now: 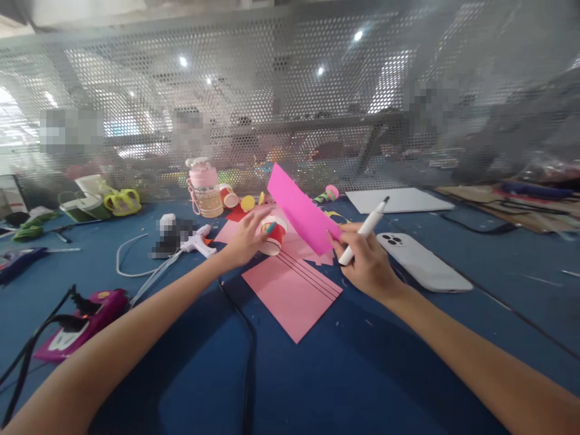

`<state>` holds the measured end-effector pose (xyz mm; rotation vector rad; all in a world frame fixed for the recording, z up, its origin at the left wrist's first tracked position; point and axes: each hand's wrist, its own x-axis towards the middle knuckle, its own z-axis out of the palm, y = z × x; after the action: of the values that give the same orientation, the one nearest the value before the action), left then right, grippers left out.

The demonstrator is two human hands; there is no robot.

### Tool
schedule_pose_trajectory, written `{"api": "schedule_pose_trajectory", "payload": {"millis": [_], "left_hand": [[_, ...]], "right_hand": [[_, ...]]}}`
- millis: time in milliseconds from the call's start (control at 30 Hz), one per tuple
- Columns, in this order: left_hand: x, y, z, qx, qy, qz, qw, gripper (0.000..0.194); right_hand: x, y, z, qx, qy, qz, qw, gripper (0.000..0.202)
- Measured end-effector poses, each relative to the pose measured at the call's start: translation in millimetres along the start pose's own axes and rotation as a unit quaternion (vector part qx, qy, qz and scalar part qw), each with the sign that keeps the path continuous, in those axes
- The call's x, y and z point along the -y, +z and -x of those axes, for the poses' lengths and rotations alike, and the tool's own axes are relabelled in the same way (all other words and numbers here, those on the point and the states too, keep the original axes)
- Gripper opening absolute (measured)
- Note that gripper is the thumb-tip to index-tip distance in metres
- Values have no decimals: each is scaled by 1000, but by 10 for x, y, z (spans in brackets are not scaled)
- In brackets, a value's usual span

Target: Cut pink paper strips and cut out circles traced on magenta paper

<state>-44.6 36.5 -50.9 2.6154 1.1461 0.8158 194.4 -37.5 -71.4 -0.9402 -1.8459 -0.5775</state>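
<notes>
A bright pink sheet (299, 208) is held up at a slant over the middle of the bench (362, 368), its lower right corner in the right hand (366, 261). That hand's grip is closed on the sheet between thumb and fingers, and the same hand carries a white marker (370, 222), its dark tip pointing up and to the right.

The left hand (244, 238) is at a red and white paper cup (273, 241), its fingers spread against the cup's left side; I cannot tell whether this grip is clamped on the cup or only resting against it. The cup sits tilted at the far edge of a pale pink sheet (294, 296), which lies flat on the bench with several black lines ruled along its upper right side. More pink paper (308, 249) lies beyond it.

To the right of the right hand is a white phone (426, 263), face down, and behind that some white paper (401, 200). Left of the cup are a white glue gun (197, 243) and, farther back, a pink drink bottle (207, 188); another cup (229, 196) and a yellow disc (248, 203) are near the bottle. A purple power strip (97, 314) with black plugs in it lies beside the left forearm, and a black cable (251, 356) runs toward the near edge. A perforated metal screen (281, 90) stands behind everything
</notes>
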Motion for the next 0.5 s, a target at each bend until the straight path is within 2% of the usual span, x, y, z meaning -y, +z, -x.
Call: {"api": "schedule_pose_trajectory", "payload": {"millis": [67,133,200,300,400,500], "left_hand": [[-26,73,38,58,15,48,997,45],[-71,120,82,86,33,97,991,50],[-144,138,118,84,53,107,989,48],[-281,168,157,74,70,82,991,33],[-374,249,191,51,119,28,991,22],[-412,286,213,21,157,-26,987,26]], "right_hand": [[16,-16,-3,-19,-12,25,999,13],[28,-32,-13,-45,-9,59,997,15],[32,-43,-26,-64,-6,82,995,17],[29,-47,-32,-81,-10,82,993,18],[27,-41,-22,-87,-2,85,993,16],[31,-37,-18,-90,22,104,990,13]]}}
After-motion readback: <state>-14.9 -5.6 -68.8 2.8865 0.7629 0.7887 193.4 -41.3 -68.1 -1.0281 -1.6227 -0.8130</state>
